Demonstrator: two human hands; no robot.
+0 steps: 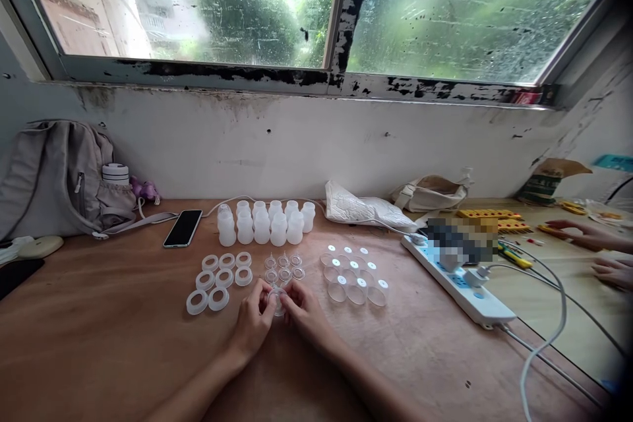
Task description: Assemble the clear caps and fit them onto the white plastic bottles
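My left hand (254,316) and my right hand (302,310) meet at the front of the wooden table. Both sets of fingertips pinch a clear round plastic piece (278,307), which they partly cover. Just beyond it lie several small clear ringed parts (284,273) with thin pointed tips. Left of my hands are several translucent white plastic rings (218,299), laid in rows. On the right, several clear domed caps (357,293) carry white round discs. Behind these, several white plastic bottles (262,227) stand upright in rows.
A phone (182,229) and a grey backpack (64,178) are at the left. On the right lies a white power strip (457,283) with cables. A white padded pouch (366,206) rests against the wall. Another person's hands (588,237) are at the far right table near yellow parts.
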